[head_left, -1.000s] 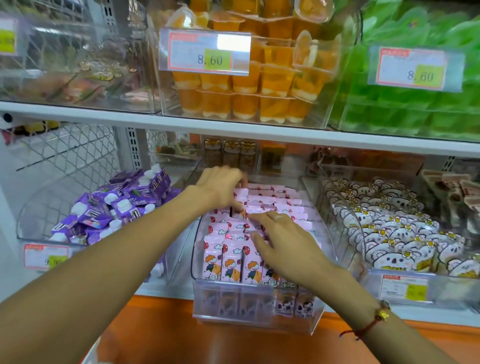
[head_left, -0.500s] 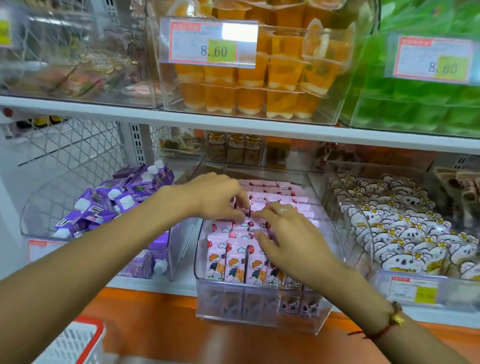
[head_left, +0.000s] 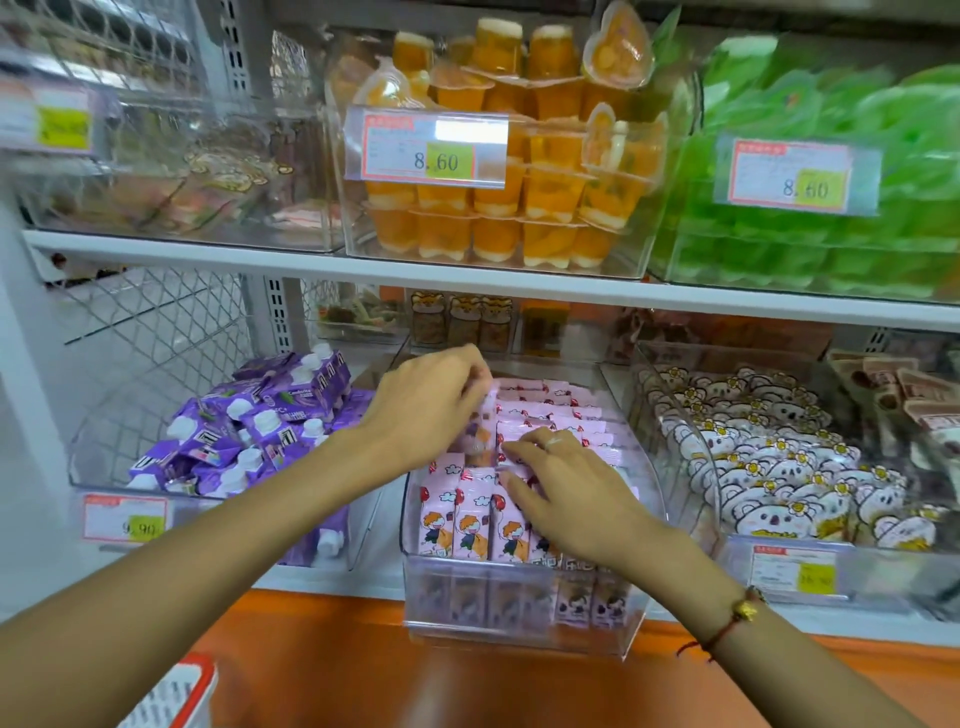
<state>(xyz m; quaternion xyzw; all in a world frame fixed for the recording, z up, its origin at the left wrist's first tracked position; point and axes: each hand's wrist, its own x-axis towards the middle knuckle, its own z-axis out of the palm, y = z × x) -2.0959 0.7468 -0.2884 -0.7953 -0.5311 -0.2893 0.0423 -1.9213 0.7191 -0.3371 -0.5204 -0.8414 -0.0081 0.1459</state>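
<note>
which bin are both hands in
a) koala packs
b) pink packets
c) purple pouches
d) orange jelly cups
B: the left hand pinches one of the pink packets and the right hand rests flat on them, in the middle bin.

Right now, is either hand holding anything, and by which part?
The left hand pinches one pink packet by its top edge. The right hand lies open on the packet rows, holding nothing.
</note>
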